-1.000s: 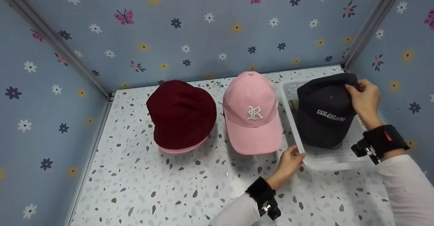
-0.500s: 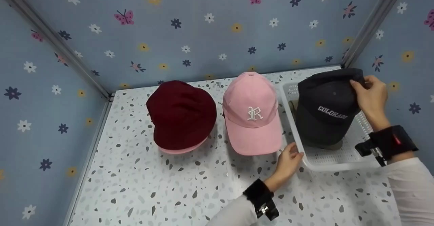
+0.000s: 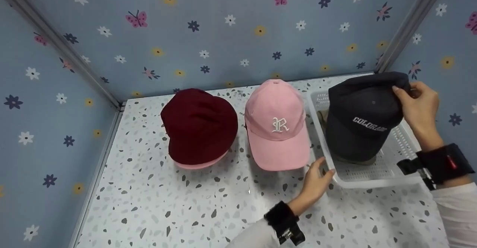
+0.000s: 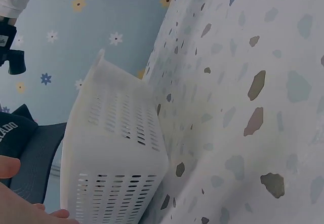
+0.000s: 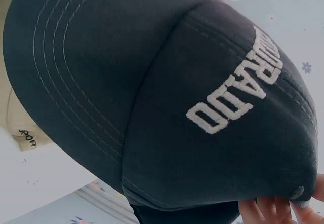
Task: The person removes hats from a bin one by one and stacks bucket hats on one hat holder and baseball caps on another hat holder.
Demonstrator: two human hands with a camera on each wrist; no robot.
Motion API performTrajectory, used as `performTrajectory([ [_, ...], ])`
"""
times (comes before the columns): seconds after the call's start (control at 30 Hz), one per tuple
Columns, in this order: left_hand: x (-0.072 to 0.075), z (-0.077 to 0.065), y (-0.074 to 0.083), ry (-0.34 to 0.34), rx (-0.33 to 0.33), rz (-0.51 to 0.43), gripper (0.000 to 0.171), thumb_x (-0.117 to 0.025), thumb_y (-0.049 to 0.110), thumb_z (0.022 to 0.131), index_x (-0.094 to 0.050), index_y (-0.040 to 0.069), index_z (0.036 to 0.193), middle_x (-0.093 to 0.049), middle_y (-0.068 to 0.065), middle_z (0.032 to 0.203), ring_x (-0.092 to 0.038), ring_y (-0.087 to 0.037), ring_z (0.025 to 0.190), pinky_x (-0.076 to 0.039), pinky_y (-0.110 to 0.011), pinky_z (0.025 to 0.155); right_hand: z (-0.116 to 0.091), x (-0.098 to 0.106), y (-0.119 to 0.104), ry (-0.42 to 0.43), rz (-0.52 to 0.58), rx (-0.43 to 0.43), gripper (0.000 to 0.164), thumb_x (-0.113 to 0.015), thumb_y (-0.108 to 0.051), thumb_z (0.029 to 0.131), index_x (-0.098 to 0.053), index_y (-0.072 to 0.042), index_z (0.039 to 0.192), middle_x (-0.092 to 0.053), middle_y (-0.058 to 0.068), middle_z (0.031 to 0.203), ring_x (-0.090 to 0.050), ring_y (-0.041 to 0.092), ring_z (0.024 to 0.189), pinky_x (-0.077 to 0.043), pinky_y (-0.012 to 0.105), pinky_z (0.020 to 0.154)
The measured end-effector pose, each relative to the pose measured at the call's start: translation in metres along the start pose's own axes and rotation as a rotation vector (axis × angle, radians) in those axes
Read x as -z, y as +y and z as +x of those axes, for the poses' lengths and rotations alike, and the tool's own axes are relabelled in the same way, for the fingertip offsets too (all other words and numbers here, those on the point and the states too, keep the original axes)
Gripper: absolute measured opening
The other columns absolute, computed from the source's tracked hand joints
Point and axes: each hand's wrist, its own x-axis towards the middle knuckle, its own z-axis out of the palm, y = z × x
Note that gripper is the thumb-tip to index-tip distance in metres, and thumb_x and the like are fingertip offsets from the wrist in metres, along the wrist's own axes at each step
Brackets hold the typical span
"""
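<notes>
My right hand [image 3: 421,102] pinches the edge of a dark baseball cap [image 3: 367,110] lettered COLORADO, thumb in front and fingers behind. The cap is raised over a white plastic basket [image 3: 372,183], its brim down. Beneath it a beige-khaki cap [image 5: 15,117] with dark lettering is partly hidden. My left hand [image 3: 316,183] has thumb and fingers spread, fingertips right at the basket's near left corner. In the left wrist view the basket's slotted wall [image 4: 114,133] fills the middle.
A pink cap [image 3: 275,110] with a white R lies left of the basket. Farther left sits a dark red cap [image 3: 201,125], with a pink brim [image 3: 201,165] showing under it. Flowered walls [image 3: 231,35] close in the speckled table [image 3: 179,210] at the back and sides.
My right hand has moved right and a little up, drawing the dark cap's crown with it. The left hand's thumb and fingers have spread slightly at the basket corner.
</notes>
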Motion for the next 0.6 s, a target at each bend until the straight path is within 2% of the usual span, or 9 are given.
performTrajectory([
  [0.1, 0.003, -0.004, 0.003, -0.029, 0.001, -0.063, 0.049, -0.055, 0.018, 0.085, -0.041, -0.002, 0.127, -0.044, -0.013, 0.128, -0.039, -0.025, 0.121, -0.033, -0.030, 0.099, -0.004, 0.005, -0.002, -0.050, 0.058, -0.026, 0.014, -0.061, -0.029, 0.082, -0.055, -0.017, 0.080, -0.049, -0.022, 0.058, -0.045, -0.004, 0.049, -0.038, 0.011, 0.045],
  [0.27, 0.008, -0.009, 0.009, -0.067, -0.031, -0.215, 0.049, -0.054, 0.011, 0.086, -0.037, -0.010, 0.126, -0.044, -0.022, 0.126, -0.041, -0.031, 0.118, -0.034, -0.030, 0.098, -0.011, 0.010, -0.004, -0.136, 0.164, -0.073, 0.015, -0.061, -0.028, 0.082, -0.056, -0.014, 0.085, -0.053, -0.017, 0.063, -0.049, -0.001, 0.047, -0.044, 0.014, 0.042],
  [0.4, 0.011, -0.009, 0.014, -0.048, -0.027, -0.325, 0.049, -0.055, 0.005, 0.084, -0.035, -0.015, 0.124, -0.047, -0.026, 0.119, -0.046, -0.034, 0.112, -0.039, -0.030, 0.093, -0.017, 0.012, -0.006, -0.151, 0.224, -0.094, 0.008, -0.062, -0.025, 0.082, -0.057, -0.018, 0.082, -0.055, -0.016, 0.065, -0.051, 0.000, 0.048, -0.045, 0.015, 0.043],
  [0.5, 0.013, -0.009, 0.016, -0.023, 0.000, -0.396, 0.050, -0.056, 0.003, 0.083, -0.034, -0.016, 0.124, -0.049, -0.026, 0.116, -0.049, -0.034, 0.109, -0.043, -0.030, 0.089, -0.021, 0.013, -0.008, -0.149, 0.245, -0.092, 0.006, -0.062, -0.022, 0.082, -0.057, -0.022, 0.079, -0.055, -0.016, 0.065, -0.051, 0.000, 0.048, -0.045, 0.014, 0.043],
  [0.6, 0.016, -0.009, 0.018, -0.003, 0.013, -0.440, 0.050, -0.056, 0.002, 0.082, -0.034, -0.016, 0.124, -0.051, -0.025, 0.113, -0.053, -0.032, 0.104, -0.045, -0.030, 0.086, -0.025, 0.013, -0.009, -0.161, 0.326, -0.095, 0.007, -0.064, -0.019, 0.081, -0.058, -0.019, 0.078, -0.056, -0.013, 0.063, -0.050, 0.001, 0.047, -0.043, 0.014, 0.042],
])
